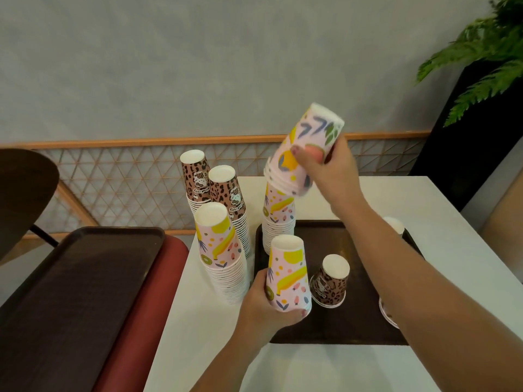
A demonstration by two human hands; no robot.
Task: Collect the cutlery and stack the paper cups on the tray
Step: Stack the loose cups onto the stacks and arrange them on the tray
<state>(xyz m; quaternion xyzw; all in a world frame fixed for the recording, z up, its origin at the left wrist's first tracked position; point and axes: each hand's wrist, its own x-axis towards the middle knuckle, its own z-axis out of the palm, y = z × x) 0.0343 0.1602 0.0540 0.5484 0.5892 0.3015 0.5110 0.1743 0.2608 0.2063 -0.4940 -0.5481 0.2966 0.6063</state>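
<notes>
White table [441,222], brown tray [351,326] — leopard cup [331,284], lettering unreadable.

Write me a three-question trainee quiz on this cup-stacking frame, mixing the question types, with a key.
1. True or false: the right hand holds a small nested bunch of pink fruit-print cups tilted above the tall pink stack on the tray.
2. Multiple choice: the left hand grips
A. a leopard-print cup
B. a pink fruit-print cup
C. a spoon
3. Fill in: the single leopard-print cup on the tray stands ____ (upright or upside down).

Key: 1 true; 2 B; 3 upside down.
</notes>
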